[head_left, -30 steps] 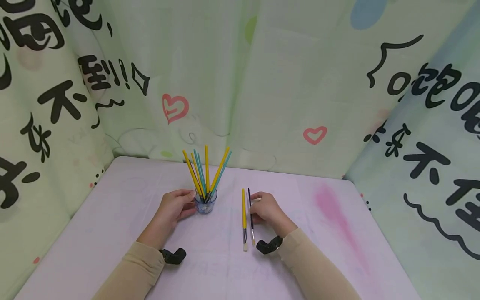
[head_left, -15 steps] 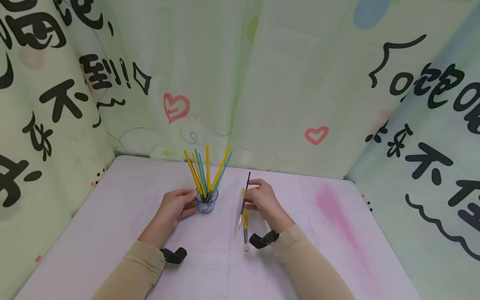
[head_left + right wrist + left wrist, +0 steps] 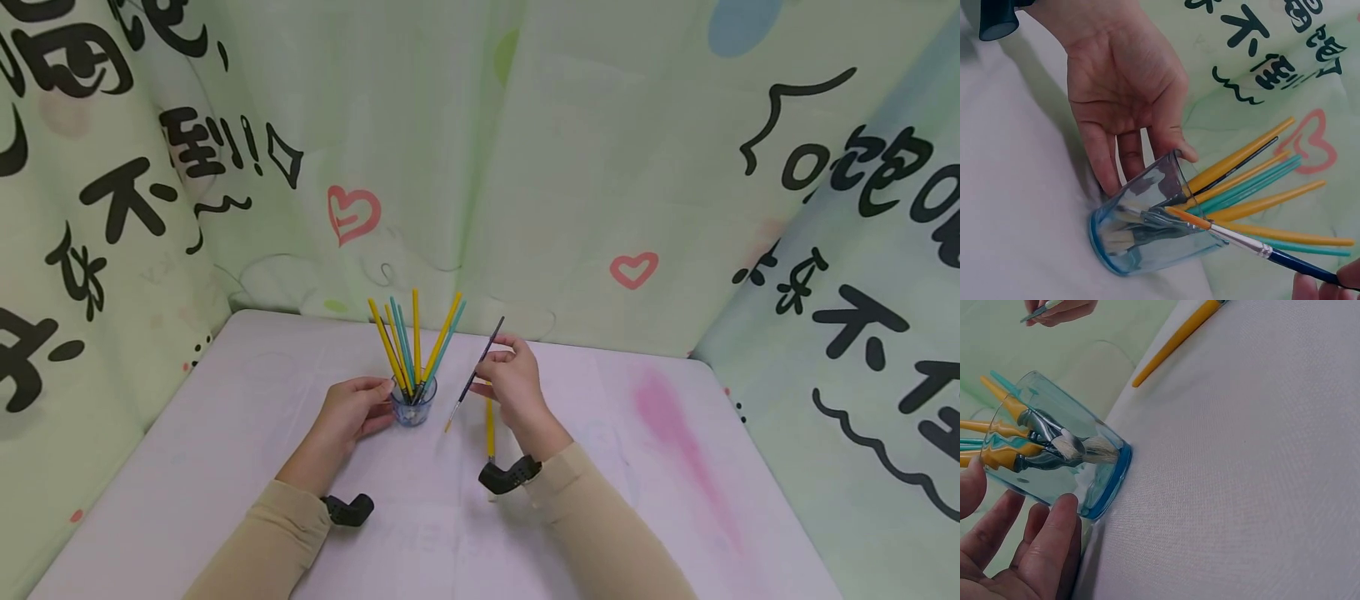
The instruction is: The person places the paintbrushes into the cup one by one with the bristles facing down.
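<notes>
A clear bluish cup [image 3: 409, 415] stands on the table with several yellow and turquoise paintbrushes [image 3: 1254, 175] in it, bristles down. My left hand [image 3: 357, 408] holds the cup from its left side, thumb at the rim and fingers along the wall. My right hand [image 3: 517, 385] pinches a thin dark-handled paintbrush [image 3: 476, 375], raised and slanted, its orange bristle tip pointing down to the left. In the right wrist view that tip overlaps the cup's rim. A yellow paintbrush [image 3: 490, 433] lies on the table below my right hand, partly hidden by the wrist camera.
The table [image 3: 420, 533] has a pale pink cloth, with a darker pink streak [image 3: 678, 425] on the right. Patterned curtains [image 3: 525, 183] enclose its back and both sides. A black wrist camera [image 3: 510, 475] sits at the right cuff, another [image 3: 349, 510] at the left.
My right hand has lifted the dark paintbrush from beside the yellow one and carried it left and away from me toward the cup, tilting it more. The left hand stays at the cup.
</notes>
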Demonstrator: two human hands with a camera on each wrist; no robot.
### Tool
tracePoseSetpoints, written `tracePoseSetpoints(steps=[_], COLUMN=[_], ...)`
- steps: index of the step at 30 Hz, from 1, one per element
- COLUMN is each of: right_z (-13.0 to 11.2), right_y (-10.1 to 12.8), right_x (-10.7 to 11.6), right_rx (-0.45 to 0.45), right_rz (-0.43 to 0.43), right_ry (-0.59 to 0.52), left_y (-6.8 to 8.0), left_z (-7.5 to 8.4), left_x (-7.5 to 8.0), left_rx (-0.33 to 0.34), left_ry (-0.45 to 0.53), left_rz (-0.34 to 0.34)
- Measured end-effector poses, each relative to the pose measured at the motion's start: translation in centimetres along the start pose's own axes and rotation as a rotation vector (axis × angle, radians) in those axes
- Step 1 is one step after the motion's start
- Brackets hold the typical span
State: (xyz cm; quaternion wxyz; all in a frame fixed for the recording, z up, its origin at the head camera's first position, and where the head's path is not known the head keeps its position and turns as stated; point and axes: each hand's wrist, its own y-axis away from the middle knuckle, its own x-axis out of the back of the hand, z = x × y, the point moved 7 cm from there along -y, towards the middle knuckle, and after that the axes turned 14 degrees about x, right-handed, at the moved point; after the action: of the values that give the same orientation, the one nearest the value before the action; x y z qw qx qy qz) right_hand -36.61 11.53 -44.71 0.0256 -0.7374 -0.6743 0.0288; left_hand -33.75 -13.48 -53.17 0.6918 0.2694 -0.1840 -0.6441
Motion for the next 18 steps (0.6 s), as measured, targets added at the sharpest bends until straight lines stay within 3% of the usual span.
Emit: tracePoseSetpoints(steps=[12, 18], right_z=[-1.3, -1.2], right_y=[-0.1, 0.0], right_x=[-1.8, -2.5], right_rx=[0.177, 0.205], right_rz=[0.130, 0.157], right_ry=[-0.159, -0.172], left_y=[0.2, -0.1], left_z=[0.0, -0.1], left_x=[0.1, 0.0], left_rx=[0.003, 0.008], left_ry=[0.007, 0.002], left_rz=[0.003, 0.004])
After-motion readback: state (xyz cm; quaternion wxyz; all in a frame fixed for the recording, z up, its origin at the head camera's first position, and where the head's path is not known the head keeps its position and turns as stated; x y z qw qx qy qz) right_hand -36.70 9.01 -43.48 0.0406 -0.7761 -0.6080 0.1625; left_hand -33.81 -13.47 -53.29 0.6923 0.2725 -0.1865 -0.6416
